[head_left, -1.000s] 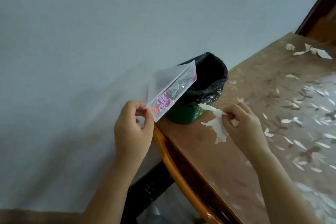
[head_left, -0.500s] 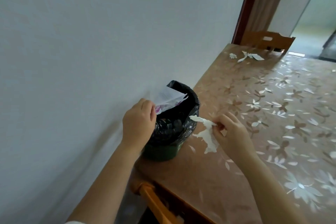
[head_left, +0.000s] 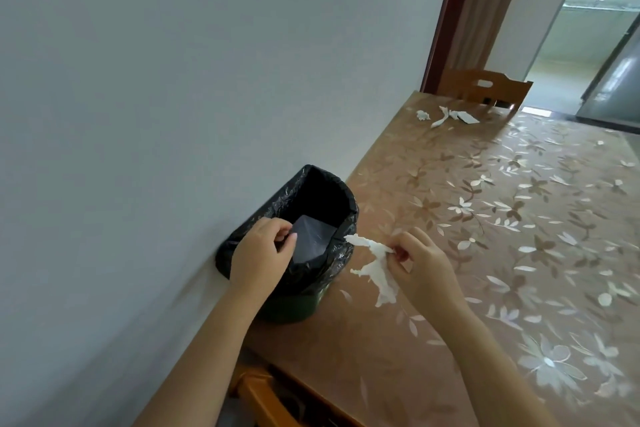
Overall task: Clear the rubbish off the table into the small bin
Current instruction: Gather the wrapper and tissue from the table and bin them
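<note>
Two pieces of rubbish in hand, more lying far off; one view.

Head view:

- Bin (head_left: 294,308): green, black liner (head_left: 346,198) slack over the rim. It stands at the table's (head_left: 381,367) near left corner, hard against the wall (head_left: 173,114).
- Packet (head_left: 315,239): flat, clear, inside the bin's mouth. It leans on the near side of the liner. Its long axis seems to run down into the bin, upper edge towards me, though the dark inside makes this hard to read.
- My left hand (head_left: 258,256): over the bin's near left rim, fingers curled, thumb and forefinger pinching the packet's left edge as far as I can tell.
- Tissue (head_left: 375,269): torn, ragged, held above the table just right of the bin. Its long axis slants from far left to near right. The upper tip points at the liner rim and is just beside it; the lower end hangs free.
- My right hand (head_left: 422,265): fingertips pinching the tissue near its middle.
- Scraps (head_left: 448,114): white, at the table's far end, well apart from the bin.

Risks, as I judge them:

- The packet is stiff and may spring back up or catch on the liner when let go.
- My left hand could drag the loose liner inward on leaving.
- The bin looks light and sits near the edge, so a knock might tip it.
- The tissue is thin and torn, so a piece may drop short onto the table.
</note>
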Available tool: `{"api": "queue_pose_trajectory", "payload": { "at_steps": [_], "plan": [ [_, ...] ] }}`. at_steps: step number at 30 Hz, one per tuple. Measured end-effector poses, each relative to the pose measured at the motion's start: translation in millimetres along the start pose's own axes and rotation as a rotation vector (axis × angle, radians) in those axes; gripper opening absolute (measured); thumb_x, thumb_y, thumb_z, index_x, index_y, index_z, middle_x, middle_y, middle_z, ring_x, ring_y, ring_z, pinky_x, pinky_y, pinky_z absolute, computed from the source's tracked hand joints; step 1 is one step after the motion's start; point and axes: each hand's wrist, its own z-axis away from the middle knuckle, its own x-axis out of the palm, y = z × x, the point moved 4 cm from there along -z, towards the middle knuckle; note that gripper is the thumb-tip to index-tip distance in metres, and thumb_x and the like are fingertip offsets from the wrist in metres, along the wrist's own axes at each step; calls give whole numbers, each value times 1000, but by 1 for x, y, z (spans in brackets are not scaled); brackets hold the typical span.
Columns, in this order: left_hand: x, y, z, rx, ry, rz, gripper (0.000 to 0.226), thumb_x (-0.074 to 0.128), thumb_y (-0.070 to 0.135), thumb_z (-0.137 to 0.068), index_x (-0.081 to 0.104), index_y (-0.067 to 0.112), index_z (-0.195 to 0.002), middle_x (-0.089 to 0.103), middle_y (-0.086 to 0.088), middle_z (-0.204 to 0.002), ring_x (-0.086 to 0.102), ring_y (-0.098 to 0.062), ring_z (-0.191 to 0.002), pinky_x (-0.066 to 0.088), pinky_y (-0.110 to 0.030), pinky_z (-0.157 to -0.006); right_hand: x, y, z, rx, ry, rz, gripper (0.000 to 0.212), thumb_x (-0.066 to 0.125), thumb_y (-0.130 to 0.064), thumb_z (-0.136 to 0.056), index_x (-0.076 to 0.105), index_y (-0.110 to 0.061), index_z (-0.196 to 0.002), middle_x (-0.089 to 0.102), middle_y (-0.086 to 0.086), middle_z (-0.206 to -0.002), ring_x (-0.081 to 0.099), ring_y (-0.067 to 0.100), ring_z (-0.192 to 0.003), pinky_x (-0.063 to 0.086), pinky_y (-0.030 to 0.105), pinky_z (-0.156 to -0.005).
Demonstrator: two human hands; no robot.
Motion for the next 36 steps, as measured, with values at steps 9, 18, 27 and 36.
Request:
{"api": "queue_pose_trajectory", "payload": {
  "at_steps": [9,18,27,36],
  "plan": [
    [-41,-11,64,-85,160,79,36,45,37,-83,64,9,-96,62,1,-92,57,-10,-85,42,-10,-73,31,-25,-49,-80,-76,0,9,59,-1,-78,60,-10,-79,51,-3,-75,48,16,-63,41,26,-57],
    [-71,-38,106,-221,260,82,33,44,35,-83,64,11,-92,64,1,-90,54,-5,-86,37,-6,-79,87,-40,-112,-106,-204,72,9,52,-9,-84,59,-8,-90,53,6,-88,49,22,-70,37,30,-60],
    [-86,-47,133,-279,228,61,36,43,36,-83,65,12,-97,65,1,-95,59,-9,-91,40,-7,-81,113,-31,-113,-26,-241,172,26,53,-16,-86,58,-9,-110,57,10,-111,53,24,-94,42,30,-69],
    [-58,-33,116,-183,69,175,34,43,37,-85,64,15,-101,63,7,-100,55,-1,-95,38,-3,-84,66,-32,-38,-52,-80,214,23,60,-10,-83,61,-4,-105,61,14,-104,53,31,-98,44,38,-77]
  ]
}}
